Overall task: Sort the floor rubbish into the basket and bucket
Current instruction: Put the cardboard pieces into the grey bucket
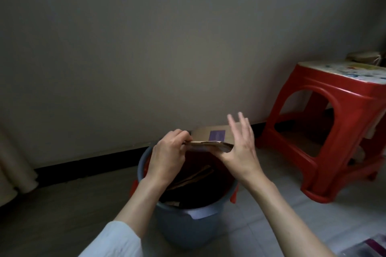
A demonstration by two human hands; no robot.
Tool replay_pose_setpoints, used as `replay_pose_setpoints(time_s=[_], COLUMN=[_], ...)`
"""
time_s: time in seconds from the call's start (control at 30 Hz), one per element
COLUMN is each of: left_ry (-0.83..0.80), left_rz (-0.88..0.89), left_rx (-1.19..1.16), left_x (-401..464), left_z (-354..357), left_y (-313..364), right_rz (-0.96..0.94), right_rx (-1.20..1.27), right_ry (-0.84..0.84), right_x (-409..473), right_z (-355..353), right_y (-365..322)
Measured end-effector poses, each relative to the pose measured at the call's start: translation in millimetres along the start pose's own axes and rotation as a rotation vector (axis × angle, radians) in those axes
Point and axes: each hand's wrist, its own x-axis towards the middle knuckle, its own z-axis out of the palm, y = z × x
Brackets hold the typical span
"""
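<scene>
A blue-grey bucket (188, 227) with red handle lugs stands on the floor in front of me, with several brown cardboard strips inside it. Above its rim I hold a flattened cardboard piece (211, 139) bearing a purple label. My left hand (167, 156) pinches the cardboard's left edge. My right hand (242, 144) presses against its right end with the fingers spread upward and the thumb underneath. No basket is in view.
A red plastic stool (325, 131) with a patterned top stands at the right, close to the bucket. A plain wall with a dark skirting (83, 165) runs behind. A pale curtain (14, 167) hangs at the left. Something purple and plastic lies at the bottom right (369, 246).
</scene>
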Motion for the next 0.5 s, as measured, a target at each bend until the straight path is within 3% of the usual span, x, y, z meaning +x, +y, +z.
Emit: replay_pose_setpoints(time_s=[0.17, 0.3, 0.5], left_ry=[0.038, 0.026, 0.035], left_rz=[0.030, -0.010, -0.172], left_rx=[-0.065, -0.061, 0.071], left_x=[4, 1, -12], left_z=[-10, -7, -3], left_y=[7, 4, -11], right_rz=[0.347, 0.139, -0.062], right_rx=[0.205, 0.047, -0.149], right_ry=[-0.093, 0.028, -0.088], right_x=[0, -7, -11], right_z=[-10, -8, 5], right_y=[6, 11, 8])
